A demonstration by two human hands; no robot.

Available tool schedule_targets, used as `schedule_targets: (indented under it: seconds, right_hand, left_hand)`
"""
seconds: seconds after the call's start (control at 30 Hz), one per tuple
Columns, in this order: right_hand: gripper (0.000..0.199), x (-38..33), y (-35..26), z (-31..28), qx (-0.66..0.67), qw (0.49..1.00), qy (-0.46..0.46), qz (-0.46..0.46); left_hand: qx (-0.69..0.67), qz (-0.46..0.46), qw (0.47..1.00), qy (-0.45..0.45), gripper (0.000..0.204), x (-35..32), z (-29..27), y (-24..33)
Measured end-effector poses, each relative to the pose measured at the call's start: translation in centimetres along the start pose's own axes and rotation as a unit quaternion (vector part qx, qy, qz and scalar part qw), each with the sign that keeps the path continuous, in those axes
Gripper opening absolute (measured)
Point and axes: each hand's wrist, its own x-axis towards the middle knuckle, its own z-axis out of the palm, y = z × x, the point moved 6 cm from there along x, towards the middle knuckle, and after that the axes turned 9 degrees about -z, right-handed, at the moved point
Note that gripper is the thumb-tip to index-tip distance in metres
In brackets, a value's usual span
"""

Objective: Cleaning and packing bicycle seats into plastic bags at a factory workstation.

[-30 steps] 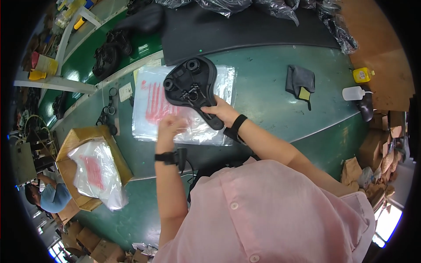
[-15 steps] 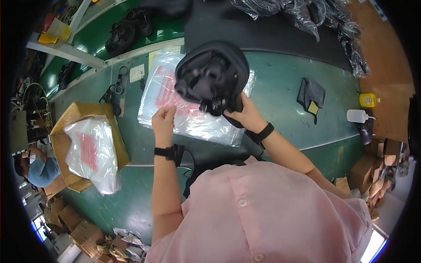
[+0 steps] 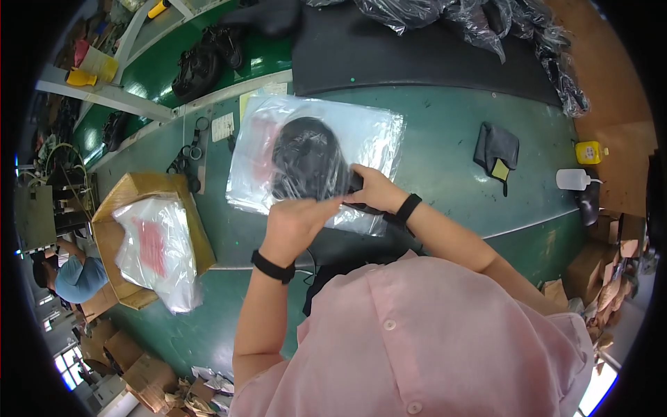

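A black bicycle saddle (image 3: 306,156), by its shape, lies with its wide end away from me. Clear film of a plastic bag (image 3: 316,142) covers its wide part. My right hand (image 3: 375,189) is wrapped round the saddle's narrow end, at the bag's near side. Beside it, my left hand (image 3: 299,221) has its fingers closed and pointing right, seemingly pinching the bag's near edge; its fingertips are partly hidden. Below the saddle is a stack of clear plastic bags (image 3: 375,128) with red print, flat on the green table (image 3: 438,160).
At left, a cardboard box (image 3: 201,243) holds more clear bags. Scissors (image 3: 186,153) lie behind it. A dark cloth (image 3: 496,149), a white squeeze bottle (image 3: 571,179) and a yellow bottle (image 3: 589,153) are at right. A black mat (image 3: 417,62) and bagged items (image 3: 479,21) are at the back.
The saddle has come down and toward me onto the bag stack, its underside no longer showing, and film now covers it. My left hand has moved right, next to my right hand.
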Motion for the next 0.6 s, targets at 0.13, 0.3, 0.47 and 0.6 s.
schedule_targets:
  seconds: [0.13,0.3,0.47,0.6]
  right_hand:
    - [0.044,-1.9,1.7,-0.7,0.358,0.928,0.023,0.102]
    - [0.041,-3.4,0.8,-1.9,0.389,0.918,0.033,0.067]
    - [0.034,-7.7,4.5,-6.3,0.518,0.851,0.057,0.071]
    - [0.043,-9.4,5.9,-8.4,0.444,0.89,0.071,0.074]
  left_hand:
    - [0.053,-0.118,0.992,-0.016,0.023,-3.1,0.5,-1.7]
    - [-0.113,-0.004,0.989,-0.1,0.014,1.0,7.1,6.3]
    - [-0.116,-0.173,0.974,-0.086,0.016,2.0,4.9,1.2]
    - [-0.114,-0.076,0.961,-0.242,0.021,1.1,8.7,3.4]
